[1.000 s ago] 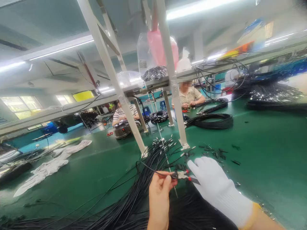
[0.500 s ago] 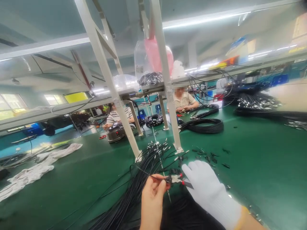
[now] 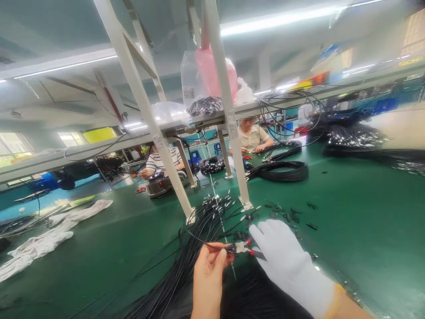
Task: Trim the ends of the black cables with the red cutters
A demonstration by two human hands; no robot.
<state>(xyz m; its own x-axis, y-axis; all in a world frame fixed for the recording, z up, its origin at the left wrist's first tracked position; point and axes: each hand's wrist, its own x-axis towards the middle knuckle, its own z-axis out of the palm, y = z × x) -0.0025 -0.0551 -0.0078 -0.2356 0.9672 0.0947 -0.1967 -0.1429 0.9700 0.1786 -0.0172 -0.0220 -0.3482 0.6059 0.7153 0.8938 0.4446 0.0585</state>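
My bare left hand [image 3: 208, 277] pinches the end of a thin black cable [image 3: 204, 242] between thumb and fingers. My right hand [image 3: 288, 261], in a white knit glove, is closed round small red-handled pliers [image 3: 245, 249] whose jaws meet the cable end just right of my left fingertips. Under both hands lies a thick bundle of black cables [image 3: 186, 266] with metal tips fanned out toward the white frame legs.
White frame legs [image 3: 232, 133] stand on the green table [image 3: 348, 212] just beyond my hands. Cut black scraps [image 3: 292, 215] lie to the right. Coiled cable [image 3: 282, 170], white cloth [image 3: 49, 235] and two seated persons [image 3: 252, 135] are farther off.
The view has shifted slightly, so everything sits a little more to the left. Both hands keep the same grip on cable and pliers.
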